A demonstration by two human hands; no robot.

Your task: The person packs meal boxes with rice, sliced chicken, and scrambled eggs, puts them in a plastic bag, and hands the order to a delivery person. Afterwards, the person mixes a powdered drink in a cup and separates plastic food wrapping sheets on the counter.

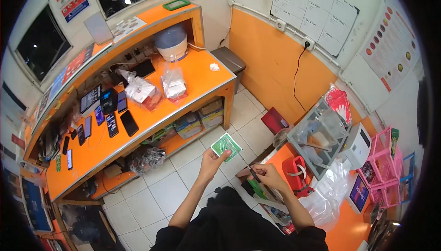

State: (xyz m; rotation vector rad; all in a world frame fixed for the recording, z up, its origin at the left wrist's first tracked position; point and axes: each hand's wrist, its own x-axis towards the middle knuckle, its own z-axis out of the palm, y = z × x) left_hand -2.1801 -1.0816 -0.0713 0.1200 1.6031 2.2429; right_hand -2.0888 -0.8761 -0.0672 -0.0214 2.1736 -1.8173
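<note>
My left hand (212,163) is closed on the lower left edge of a flat green and white packet (226,147), the thumb lying across its front. Lower and to the right, my right hand (270,176) grips a thin-bladed tool (252,173) by its black handle. The blade points up and left, its tip close to the packet's lower right corner. Whether they touch, and whether the tool is a knife or scissors, I cannot tell. Both hands are in the air, the right one beside the orange table's left edge.
On the right-hand table stand a grey divided bin (317,143), a red container (296,175), a clear plastic bag (328,196), a white device (356,146) and a pink rack (383,163). The orange counter (197,78) at left holds several phones, two bagged packages (173,85) and a bucket (172,44).
</note>
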